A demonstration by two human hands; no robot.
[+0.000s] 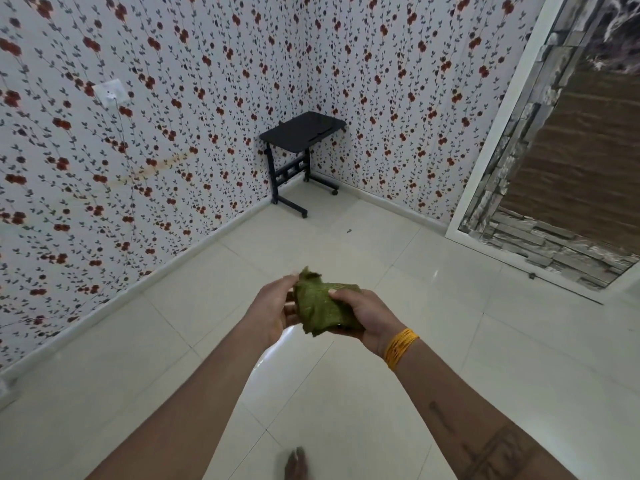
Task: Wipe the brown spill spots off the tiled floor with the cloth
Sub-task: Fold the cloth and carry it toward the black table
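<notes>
Head view: our right hand [367, 318] grips a crumpled green cloth [320, 306] from the right, thumb curled over it, while our left hand [277, 306] pinches its top corner. We hold it chest-high, well above the pale tiled floor [450, 341]; no brown spots show nearby.

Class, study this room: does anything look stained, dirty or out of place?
Yes. A brownish streak runs across the flowered wallpaper left of the black table, and a small dark speck lies on the pale tiled floor near it. Both hands hold the green cloth.
</notes>
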